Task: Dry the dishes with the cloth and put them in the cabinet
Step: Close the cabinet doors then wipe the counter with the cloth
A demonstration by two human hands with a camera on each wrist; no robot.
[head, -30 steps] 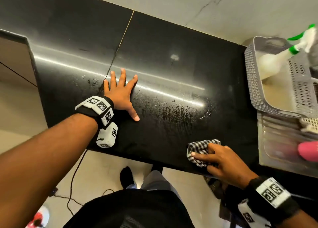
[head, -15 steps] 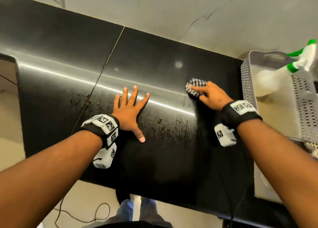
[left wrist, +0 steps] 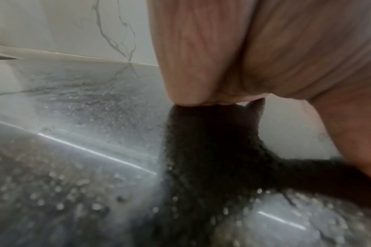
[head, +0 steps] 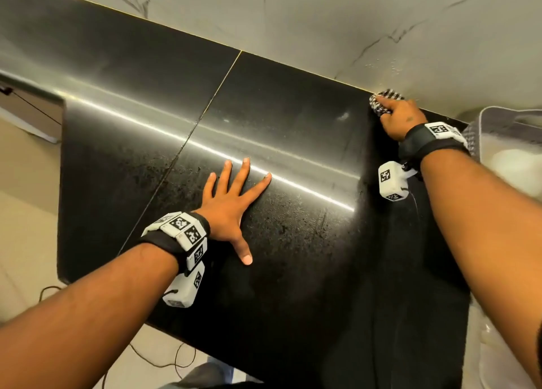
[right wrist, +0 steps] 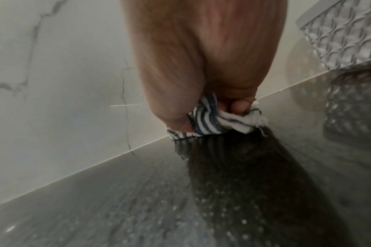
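Cloth: checked cloth [head: 386,101] bunched at about 1 o'clock in the head view, pressed onto the black counter [head: 293,118] right against the marble-look wall [head: 322,21]; striped folds show under the fingers in the right-wrist view.
Right hand [head: 396,118]: grip closed around the wadded cloth; thumb tucked into the folds.
Left hand [head: 231,203]: at 6 o'clock; flat, fingers spread, palm on the wet counter; holds nothing.
Handling: soft, light, limp, likely damp; best taken as a bunch in the fist; it should slide easily on the slick stone.
Dishes: none in view; grey perforated basket [head: 498,124] at 3 o'clock.
Writing: no brand readable; only square black-and-white markers on the wrist bands.
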